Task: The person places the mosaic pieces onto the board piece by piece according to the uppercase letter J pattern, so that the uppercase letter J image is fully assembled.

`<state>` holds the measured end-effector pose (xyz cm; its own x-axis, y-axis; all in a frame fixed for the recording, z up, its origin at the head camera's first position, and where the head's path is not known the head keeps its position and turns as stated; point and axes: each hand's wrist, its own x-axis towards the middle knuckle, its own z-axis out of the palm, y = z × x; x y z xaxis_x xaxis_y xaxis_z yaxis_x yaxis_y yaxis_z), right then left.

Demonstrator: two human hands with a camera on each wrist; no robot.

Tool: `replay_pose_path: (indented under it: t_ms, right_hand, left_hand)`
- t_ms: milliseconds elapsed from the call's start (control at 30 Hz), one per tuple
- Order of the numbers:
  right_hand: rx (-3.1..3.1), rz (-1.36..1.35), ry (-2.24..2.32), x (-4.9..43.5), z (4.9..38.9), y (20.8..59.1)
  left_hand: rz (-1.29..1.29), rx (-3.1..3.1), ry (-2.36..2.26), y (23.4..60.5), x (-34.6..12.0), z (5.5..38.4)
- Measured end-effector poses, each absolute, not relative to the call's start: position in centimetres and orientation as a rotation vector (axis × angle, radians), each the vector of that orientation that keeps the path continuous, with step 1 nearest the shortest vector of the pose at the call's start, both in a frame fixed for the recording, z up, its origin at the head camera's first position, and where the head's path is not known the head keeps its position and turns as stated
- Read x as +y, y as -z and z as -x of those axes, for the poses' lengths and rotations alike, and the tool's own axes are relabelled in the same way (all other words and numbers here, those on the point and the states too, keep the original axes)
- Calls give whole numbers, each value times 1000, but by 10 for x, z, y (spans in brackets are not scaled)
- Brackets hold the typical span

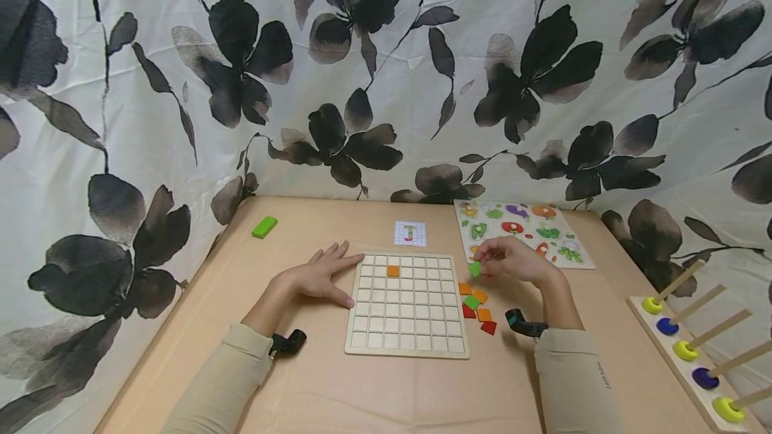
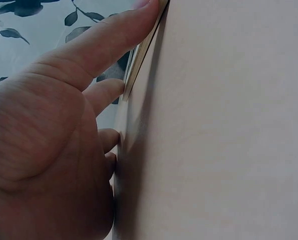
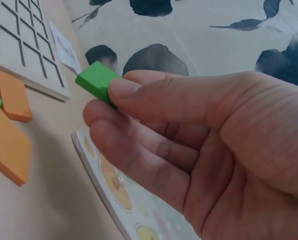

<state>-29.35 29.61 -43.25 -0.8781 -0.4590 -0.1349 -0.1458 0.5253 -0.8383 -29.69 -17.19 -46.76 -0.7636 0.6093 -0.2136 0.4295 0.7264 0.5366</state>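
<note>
A pale gridded board [image 1: 407, 303] lies on the table, with one orange tile [image 1: 393, 271] in its upper part. My left hand [image 1: 319, 276] is spread at the board's left side, thumb and forefinger touching its edge. In the left wrist view the left fingers [image 2: 108, 50] are extended and the palm holds nothing. Between right thumb and fingertips, my right hand [image 1: 509, 261] pinches a small green tile [image 3: 97, 81], raised beyond the board's right edge. Below that hand lies a loose pile of orange tiles [image 1: 484, 315], red tiles [image 1: 488, 328] and a green tile [image 1: 471, 303].
A small card [image 1: 410, 234] with a coloured gridded figure lies behind the board. A vegetable picture board [image 1: 569, 236] sits at the back right, partly under my right hand. A green block [image 1: 264, 227] lies back left. Pegs with rings [image 1: 685, 351] stand at the right edge.
</note>
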Motion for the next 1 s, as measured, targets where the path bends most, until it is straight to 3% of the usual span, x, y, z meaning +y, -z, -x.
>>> replay_pose_path:
  t_ms: [1000]
  right_hand:
    - [2616, 717, 1425, 222, 298, 437]
  left_hand:
    - [-805, 2545, -662, 468, -172, 300]
